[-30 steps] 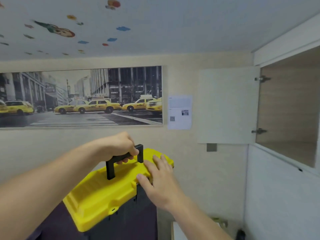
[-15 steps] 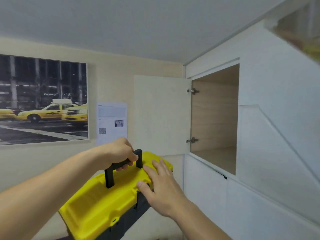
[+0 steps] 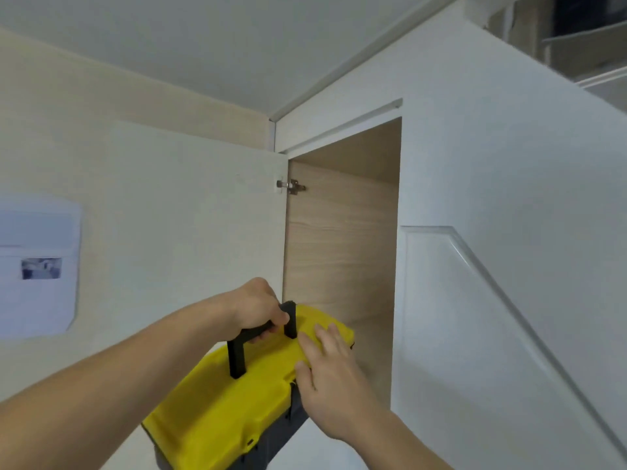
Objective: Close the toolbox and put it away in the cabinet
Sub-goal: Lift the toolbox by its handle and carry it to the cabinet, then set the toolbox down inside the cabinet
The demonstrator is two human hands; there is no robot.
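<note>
Fingers of left hand curled tight around black handle of toolbox, gripping it from above. Right hand pressed flat on yellow lid, fingers spread and loose, holding nothing, thumb at lid's near right edge. Lid shut over dark body. Toolbox carried in mid-air, tilted, far end raised and reaching just into lower left of open cabinet; near end low, toward bottom of frame, well outside the opening. Small black latch visible on lid's front edge.

Beyond toolbox, cabinet interior lined in pale wood grain, bare as far as seen. White door swung wide to left, lying close against cream wall. Metal hinge at upper left of opening, joining door to cabinet side. White panelling surrounding opening to right, with slanted moulded panel just beside it, its top edge sloping down toward right. Printed sheet with small dark picture fixed to wall at far left, text too blurred to read. White ceiling above. Dim recess at upper right corner, contents unclear. Both bare forearms reaching in from bottom of frame, left from lower left, right from lower centre.
</note>
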